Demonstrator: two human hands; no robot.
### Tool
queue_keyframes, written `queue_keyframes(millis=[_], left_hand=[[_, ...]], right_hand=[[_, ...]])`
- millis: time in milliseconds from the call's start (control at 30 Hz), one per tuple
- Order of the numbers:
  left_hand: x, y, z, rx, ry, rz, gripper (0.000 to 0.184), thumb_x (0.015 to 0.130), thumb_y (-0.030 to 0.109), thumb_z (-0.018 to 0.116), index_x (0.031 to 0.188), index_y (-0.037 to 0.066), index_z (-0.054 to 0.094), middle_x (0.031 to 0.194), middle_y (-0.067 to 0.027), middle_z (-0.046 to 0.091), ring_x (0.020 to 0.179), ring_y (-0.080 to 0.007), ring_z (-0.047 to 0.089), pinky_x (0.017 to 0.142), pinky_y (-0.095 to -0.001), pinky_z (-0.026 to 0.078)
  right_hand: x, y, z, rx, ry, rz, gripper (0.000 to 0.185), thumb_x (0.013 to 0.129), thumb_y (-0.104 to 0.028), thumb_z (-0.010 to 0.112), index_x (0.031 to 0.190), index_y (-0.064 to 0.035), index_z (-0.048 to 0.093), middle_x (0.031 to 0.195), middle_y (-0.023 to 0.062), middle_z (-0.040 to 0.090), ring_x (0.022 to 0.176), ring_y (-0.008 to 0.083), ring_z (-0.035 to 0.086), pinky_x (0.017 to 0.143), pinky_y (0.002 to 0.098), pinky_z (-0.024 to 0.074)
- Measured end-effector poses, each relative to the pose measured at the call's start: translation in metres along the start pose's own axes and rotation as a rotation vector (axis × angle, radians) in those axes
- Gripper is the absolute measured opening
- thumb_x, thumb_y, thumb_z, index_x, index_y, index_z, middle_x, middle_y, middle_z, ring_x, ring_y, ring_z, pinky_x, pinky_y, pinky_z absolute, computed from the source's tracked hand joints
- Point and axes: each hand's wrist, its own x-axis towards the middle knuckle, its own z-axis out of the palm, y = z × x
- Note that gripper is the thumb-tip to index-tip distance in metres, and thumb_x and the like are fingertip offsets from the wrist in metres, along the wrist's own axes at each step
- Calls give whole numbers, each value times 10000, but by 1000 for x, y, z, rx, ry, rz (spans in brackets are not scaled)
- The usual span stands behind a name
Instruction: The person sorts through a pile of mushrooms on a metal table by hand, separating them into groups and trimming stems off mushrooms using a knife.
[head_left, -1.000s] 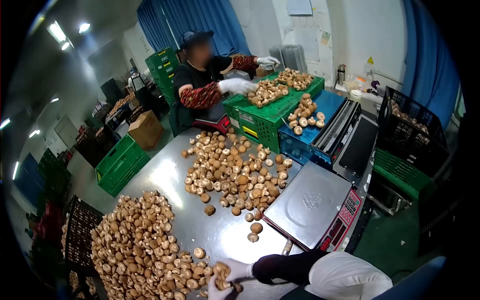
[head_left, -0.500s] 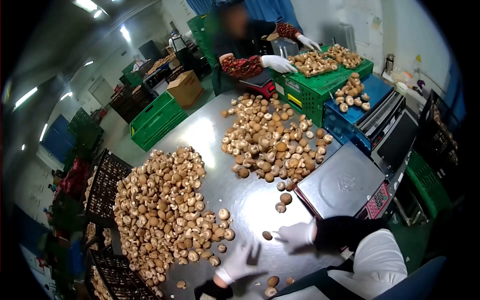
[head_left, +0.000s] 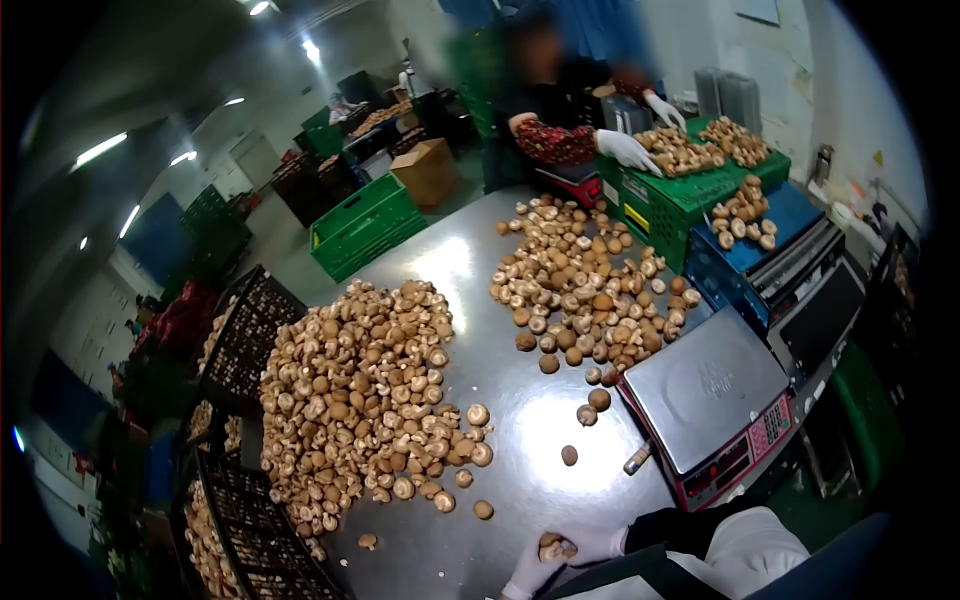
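The left hand [head_left: 528, 572] and right hand [head_left: 598, 543] are together at the near side of the worktop [head_left: 520, 475], both gloved and curled around held mushrooms [head_left: 554, 547]; exact finger positions are too small to tell. To their left spreads a large mushroom pile [head_left: 355, 390], a looser heap [head_left: 590, 285] lies far off, and a scale [head_left: 710, 385] stands right.

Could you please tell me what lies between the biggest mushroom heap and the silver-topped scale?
In the head view, shiny tabletop lies there, with a few loose mushrooms on it.
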Motion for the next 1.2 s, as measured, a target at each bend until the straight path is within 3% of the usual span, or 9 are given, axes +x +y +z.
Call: queue_keyframes(millis=[33,133,200,333,567,700,833,967,1200], left_hand=[[18,-18,-7,-75,-134,107,888,791,273,790,1484,24,293,1152,-172,575,1111,-271,570,942,-332,468],[56,52,-5,-77,89,227,760,813,115,746,1453,14,348,1099,-100,608,1080,-175,565,930,-302,465],[82,105,-2,-311,160,320,849,813,114,737,1490,9,234,1281,-148,510,1163,-207,522,984,-329,441],[100,146,5,-123,204,586,957,825,181,724,1521,11,89,1523,-206,189,1377,-349,295,1136,-443,277],[99,58,-39,264,490,451,772,817,188,718,1449,-2,319,1416,-257,355,1332,-392,374,1111,-412,317],[103,26,-111,398,858,588,588,792,91,684,1333,11,469,1263,-215,470,1185,-368,464,1036,-411,379],[104,16,-185,547,1008,557,524,759,45,670,1262,10,529,1167,-192,533,1111,-355,507,988,-414,405],[127,3,-230,648,1061,457,440,799,127,684,1216,36,576,1185,-186,544,1118,-361,510,974,-432,415],[152,5,-224,930,804,180,607,828,398,658,1364,152,515,1486,-243,333,1324,-517,307,1103,-544,273]], right_hand=[[0,-7,-6,-217,153,-66,539,818,-103,614,1336,-55,476,1142,158,604,998,243,601,919,335,480],[-16,-87,-68,55,359,228,589,800,-143,685,1343,-52,475,1043,94,633,831,147,618,701,245,517],[-7,-82,-116,-13,825,-56,619,807,-123,721,1360,-32,458,895,28,651,715,107,611,617,215,501],[-22,-151,-145,109,1219,-475,700,842,15,643,1460,-22,317,1179,91,564,1015,169,602,852,264,508],[0,-81,-118,-447,841,-58,357,854,-56,642,1203,2,592,989,100,645,939,183,635,818,288,507],[39,-51,-110,-461,201,2,426,856,-181,675,1239,-9,599,1004,132,672,972,218,630,865,317,497],[80,-26,-160,-713,771,-58,342,838,-132,659,1148,7,624,1017,178,640,959,298,634,836,354,506],[136,-74,-173,-561,781,-40,300,831,-152,626,1104,-30,658,1042,171,648,979,323,633,851,379,505],[241,-112,-209,-1357,752,-1,213,833,-283,606,986,-166,696,911,103,665,920,311,614,806,430,488]])
